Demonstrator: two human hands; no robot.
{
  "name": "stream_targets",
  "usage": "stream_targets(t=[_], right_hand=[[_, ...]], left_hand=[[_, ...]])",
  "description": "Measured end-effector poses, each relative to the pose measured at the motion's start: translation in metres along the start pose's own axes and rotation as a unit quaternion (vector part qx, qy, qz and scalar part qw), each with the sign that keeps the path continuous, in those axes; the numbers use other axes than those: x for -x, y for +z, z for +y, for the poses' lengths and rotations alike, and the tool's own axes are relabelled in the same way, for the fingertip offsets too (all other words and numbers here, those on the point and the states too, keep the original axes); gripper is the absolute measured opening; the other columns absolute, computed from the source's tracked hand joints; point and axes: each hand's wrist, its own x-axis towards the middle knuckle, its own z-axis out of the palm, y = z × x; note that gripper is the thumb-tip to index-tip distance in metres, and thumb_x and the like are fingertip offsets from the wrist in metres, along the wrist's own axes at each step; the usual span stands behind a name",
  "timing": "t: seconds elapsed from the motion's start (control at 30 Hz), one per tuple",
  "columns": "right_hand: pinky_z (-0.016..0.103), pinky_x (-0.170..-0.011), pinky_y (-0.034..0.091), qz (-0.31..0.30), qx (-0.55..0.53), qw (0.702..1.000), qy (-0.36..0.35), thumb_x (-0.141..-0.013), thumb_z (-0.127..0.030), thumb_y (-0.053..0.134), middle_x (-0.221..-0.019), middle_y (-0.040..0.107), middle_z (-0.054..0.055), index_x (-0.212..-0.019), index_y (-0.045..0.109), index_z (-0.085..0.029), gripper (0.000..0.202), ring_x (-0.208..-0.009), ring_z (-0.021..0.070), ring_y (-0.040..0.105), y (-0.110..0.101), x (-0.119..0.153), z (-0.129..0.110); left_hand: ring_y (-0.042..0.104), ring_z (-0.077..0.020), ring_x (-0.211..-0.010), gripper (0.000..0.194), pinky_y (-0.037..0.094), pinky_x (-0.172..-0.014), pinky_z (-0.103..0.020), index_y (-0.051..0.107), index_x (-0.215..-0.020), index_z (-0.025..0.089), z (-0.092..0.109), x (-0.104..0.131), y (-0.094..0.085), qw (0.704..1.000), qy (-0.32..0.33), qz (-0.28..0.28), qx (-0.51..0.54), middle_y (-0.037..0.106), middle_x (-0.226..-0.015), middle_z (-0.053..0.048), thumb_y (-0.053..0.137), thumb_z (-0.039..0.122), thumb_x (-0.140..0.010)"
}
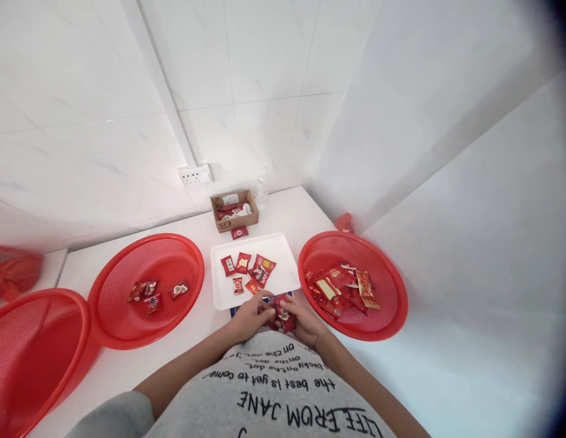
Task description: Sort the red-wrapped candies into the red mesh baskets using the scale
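Observation:
Close to my body, at the near edge of the white tray (289,267), both hands hold a red candy packet (285,316) with white print. The fingers of my left hand (251,317) are closed on its left side. My right hand (309,323) grips it from the right, thumb on top. On the tray lie several red wrapped sweets, among them a larger red packet marked LOVE (263,270) and a small red sweet (238,285). Something blue, flat and mostly hidden (237,312) shows under the tray's near edge.
Red mesh baskets stand around: one on the right (399,304) with many red packets, one on the left (194,304) with several sweets, another at far left (77,365). Behind the tray is a cardboard box (239,222) of packets, with a red packet (239,232) before it. Walls rise behind and right.

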Motion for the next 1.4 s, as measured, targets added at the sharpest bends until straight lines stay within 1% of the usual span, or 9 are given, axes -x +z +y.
stream_targets(t=[0.17,0.33,0.6,0.77,0.9,1.07,1.17,1.27,1.4], right_hand=[[0.019,-0.046,0.047,0.094,-0.051,0.994,-0.005,-0.070,-0.022,0.066,-0.078,0.067,0.002,-0.082,0.054,-0.019,0.017,-0.060,0.0109,0.061,-0.014,0.000,-0.001],[0.019,-0.046,0.046,0.109,-0.067,0.992,-0.002,-0.070,-0.021,0.065,-0.075,0.067,0.001,-0.085,0.053,-0.021,0.020,-0.060,0.0113,0.061,-0.016,0.005,-0.001],[0.021,-0.049,0.047,0.045,-0.027,0.998,0.019,-0.069,-0.022,0.066,-0.083,0.068,0.002,-0.081,0.053,-0.019,0.017,-0.062,0.0120,0.062,-0.008,0.005,-0.001],[0.020,-0.050,0.048,-0.013,-0.012,1.000,-0.004,-0.067,-0.025,0.069,-0.083,0.067,-0.001,-0.086,0.054,-0.021,0.024,-0.062,0.0110,0.061,0.000,0.003,-0.005],[0.020,-0.048,0.047,-0.006,0.006,1.000,-0.006,-0.066,-0.025,0.070,-0.073,0.065,-0.002,-0.087,0.056,-0.020,0.025,-0.060,0.0114,0.060,0.001,-0.001,-0.008],[0.019,-0.047,0.046,0.064,-0.032,0.997,-0.019,-0.066,-0.021,0.068,-0.070,0.065,-0.002,-0.079,0.055,-0.019,0.019,-0.056,0.0103,0.059,-0.006,0.002,-0.012],[0.020,-0.047,0.046,0.120,-0.065,0.990,-0.031,-0.065,-0.018,0.068,-0.068,0.065,-0.002,-0.076,0.055,-0.020,0.018,-0.055,0.0105,0.059,-0.016,0.006,-0.017],[0.020,-0.047,0.048,0.160,-0.079,0.983,-0.042,-0.065,-0.018,0.067,-0.068,0.066,-0.002,-0.079,0.056,-0.021,0.018,-0.056,0.0107,0.059,-0.025,0.010,-0.022],[0.020,-0.049,0.049,0.173,-0.075,0.980,-0.064,-0.065,-0.020,0.067,-0.070,0.066,-0.003,-0.081,0.057,-0.022,0.019,-0.058,0.0105,0.060,-0.031,0.012,-0.023]], left_hand=[[0.056,-0.0193,-0.089,0.031,0.043,-0.076,-0.032,0.050,-0.107,0.021,-0.010,-0.017,-0.040,0.955,-0.016,0.160,-0.248,0.058,-0.099,-0.006,0.049,0.034,-0.079],[0.051,-0.0262,-0.104,0.036,0.041,-0.082,-0.036,0.051,-0.111,0.020,-0.027,-0.029,-0.062,0.923,-0.069,0.168,-0.339,0.051,-0.112,-0.011,0.054,0.025,-0.075],[0.059,-0.0149,-0.077,0.020,0.047,-0.069,-0.028,0.050,-0.100,0.018,-0.009,-0.021,-0.060,0.962,-0.108,0.165,-0.187,0.059,-0.089,-0.005,0.044,0.026,-0.082],[0.060,-0.0136,-0.073,0.030,0.048,-0.068,-0.029,0.047,-0.088,0.019,0.014,-0.008,-0.023,0.992,-0.080,0.022,0.095,0.062,-0.085,-0.002,0.056,0.045,-0.076],[0.062,-0.0154,-0.069,0.029,0.049,-0.068,-0.032,0.045,-0.092,0.021,0.013,-0.006,0.003,0.988,-0.058,-0.024,0.143,0.064,-0.078,-0.001,0.050,0.047,-0.079],[0.057,-0.0230,-0.101,0.036,0.043,-0.088,-0.040,0.047,-0.109,0.018,-0.004,-0.021,-0.012,0.989,-0.014,0.098,-0.109,0.062,-0.104,-0.011,0.044,0.042,-0.083],[0.025,-0.0312,-0.132,0.058,0.020,-0.105,-0.050,0.042,-0.127,0.020,-0.015,-0.034,-0.027,0.919,0.059,0.203,-0.334,0.036,-0.139,-0.014,0.057,0.041,-0.076],[0.006,-0.0370,-0.136,0.073,0.002,-0.104,-0.060,0.038,-0.134,0.028,-0.024,-0.047,-0.032,0.862,0.086,0.176,-0.468,0.019,-0.149,-0.011,0.064,0.048,-0.069],[0.008,-0.0374,-0.135,0.062,-0.003,-0.099,-0.066,0.038,-0.133,0.034,-0.032,-0.064,-0.029,0.837,0.094,0.138,-0.521,0.017,-0.150,-0.008,0.054,0.052,-0.076]])
